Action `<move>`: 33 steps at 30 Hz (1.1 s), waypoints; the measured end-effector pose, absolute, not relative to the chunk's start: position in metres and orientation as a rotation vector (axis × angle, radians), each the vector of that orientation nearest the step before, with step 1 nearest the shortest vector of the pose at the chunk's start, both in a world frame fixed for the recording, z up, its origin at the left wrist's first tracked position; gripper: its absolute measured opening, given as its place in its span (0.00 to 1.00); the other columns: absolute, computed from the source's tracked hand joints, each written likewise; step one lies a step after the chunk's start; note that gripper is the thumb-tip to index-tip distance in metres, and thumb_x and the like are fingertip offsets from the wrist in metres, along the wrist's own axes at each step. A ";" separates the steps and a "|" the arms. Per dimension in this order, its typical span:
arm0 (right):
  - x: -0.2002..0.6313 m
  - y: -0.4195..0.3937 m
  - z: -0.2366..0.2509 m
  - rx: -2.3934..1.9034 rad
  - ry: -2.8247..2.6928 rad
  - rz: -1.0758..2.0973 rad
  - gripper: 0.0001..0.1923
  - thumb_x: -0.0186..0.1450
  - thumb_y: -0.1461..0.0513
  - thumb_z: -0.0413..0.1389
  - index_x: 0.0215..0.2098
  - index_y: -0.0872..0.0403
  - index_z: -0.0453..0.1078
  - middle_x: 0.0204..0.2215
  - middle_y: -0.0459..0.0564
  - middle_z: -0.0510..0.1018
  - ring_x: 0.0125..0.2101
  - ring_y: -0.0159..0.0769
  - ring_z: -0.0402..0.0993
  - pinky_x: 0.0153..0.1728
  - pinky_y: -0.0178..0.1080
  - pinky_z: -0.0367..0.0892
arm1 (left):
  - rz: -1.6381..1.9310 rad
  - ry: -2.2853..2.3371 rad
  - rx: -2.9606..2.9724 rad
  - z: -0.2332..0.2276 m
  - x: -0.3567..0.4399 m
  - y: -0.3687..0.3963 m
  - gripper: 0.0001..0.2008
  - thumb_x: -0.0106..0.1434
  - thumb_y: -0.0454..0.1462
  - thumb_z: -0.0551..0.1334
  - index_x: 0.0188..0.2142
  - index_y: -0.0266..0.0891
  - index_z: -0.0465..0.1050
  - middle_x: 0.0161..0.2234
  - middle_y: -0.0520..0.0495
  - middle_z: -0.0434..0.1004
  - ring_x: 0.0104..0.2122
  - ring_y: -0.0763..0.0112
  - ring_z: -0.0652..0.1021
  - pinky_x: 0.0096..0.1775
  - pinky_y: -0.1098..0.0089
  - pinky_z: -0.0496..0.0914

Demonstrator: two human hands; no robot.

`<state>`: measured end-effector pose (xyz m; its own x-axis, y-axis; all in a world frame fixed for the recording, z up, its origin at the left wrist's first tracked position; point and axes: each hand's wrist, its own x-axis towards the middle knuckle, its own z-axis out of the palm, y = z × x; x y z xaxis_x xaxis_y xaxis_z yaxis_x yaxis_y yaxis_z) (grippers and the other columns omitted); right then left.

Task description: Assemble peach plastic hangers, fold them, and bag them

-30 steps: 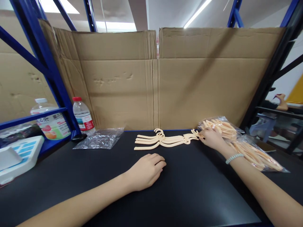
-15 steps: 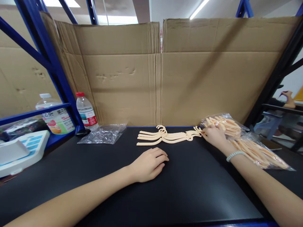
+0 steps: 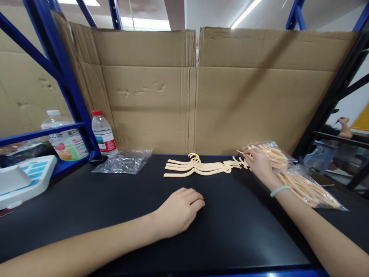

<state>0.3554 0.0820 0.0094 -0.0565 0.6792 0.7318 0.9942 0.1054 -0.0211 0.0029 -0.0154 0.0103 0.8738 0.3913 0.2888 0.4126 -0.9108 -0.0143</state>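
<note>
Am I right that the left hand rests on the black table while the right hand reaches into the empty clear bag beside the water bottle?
Not quite. The head view shows the right hand at the bag of hangers on the right, far from the empty clear bag by the water bottle. The left hand does rest on the black table.

two bottles (image 3: 103, 133), empty plastic bag (image 3: 122, 162), white scale (image 3: 23, 181), cardboard backdrop (image 3: 161, 92)

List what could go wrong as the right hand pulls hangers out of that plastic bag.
1. The right hand grips a hanger at the mouth of the bag of hangers; the hooks look interlocked, so several may drag out together.
2. The bag lies near the table edge and might slide off.
3. The left hand rests flat, away from the laid-out hangers, so a snag could scatter that row.
</note>
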 end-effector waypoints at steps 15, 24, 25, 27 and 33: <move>0.197 -0.008 0.014 -0.779 -1.326 1.615 0.12 0.56 0.58 0.65 0.33 0.57 0.72 0.28 0.50 0.79 0.31 0.33 0.75 0.36 0.36 0.70 | -2.136 -1.821 -3.322 0.004 0.006 -0.012 0.17 0.60 0.42 0.62 0.46 0.37 0.64 0.40 0.44 0.74 0.35 0.69 0.77 0.37 0.68 0.70; 0.226 0.019 0.011 -0.960 -1.807 1.033 0.13 0.62 0.54 0.58 0.38 0.55 0.73 0.33 0.52 0.79 0.34 0.38 0.75 0.38 0.42 0.70 | -2.633 -2.081 -2.950 0.007 0.004 -0.012 0.12 0.60 0.43 0.62 0.32 0.36 0.65 0.28 0.48 0.75 0.25 0.74 0.73 0.30 0.72 0.65; 0.235 0.026 0.010 -0.991 -1.903 0.835 0.12 0.62 0.55 0.57 0.38 0.54 0.73 0.37 0.53 0.78 0.37 0.40 0.74 0.40 0.44 0.69 | -2.692 -2.111 -2.879 0.008 0.002 -0.010 0.11 0.60 0.42 0.61 0.32 0.36 0.64 0.27 0.48 0.75 0.25 0.74 0.73 0.30 0.72 0.65; 0.254 0.039 0.005 -1.067 -2.069 0.445 0.09 0.62 0.59 0.56 0.39 0.53 0.73 0.40 0.53 0.77 0.41 0.44 0.72 0.43 0.48 0.67 | -2.789 -2.149 -2.702 0.007 -0.001 -0.005 0.10 0.59 0.40 0.61 0.30 0.37 0.63 0.25 0.50 0.74 0.24 0.75 0.71 0.29 0.72 0.65; 0.273 0.058 -0.011 -1.150 -2.301 0.024 0.08 0.63 0.64 0.55 0.41 0.54 0.70 0.39 0.54 0.75 0.43 0.46 0.68 0.46 0.49 0.65 | -2.942 -2.185 -2.228 0.005 -0.014 0.011 0.07 0.55 0.37 0.59 0.28 0.39 0.60 0.19 0.56 0.67 0.20 0.77 0.66 0.25 0.74 0.61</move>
<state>0.2732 0.0575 -0.0114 -0.4741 0.7416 0.4747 0.7316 0.6317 -0.2563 -0.0142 0.0113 0.0050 -0.0302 0.9988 0.0382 -0.2520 -0.0446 0.9667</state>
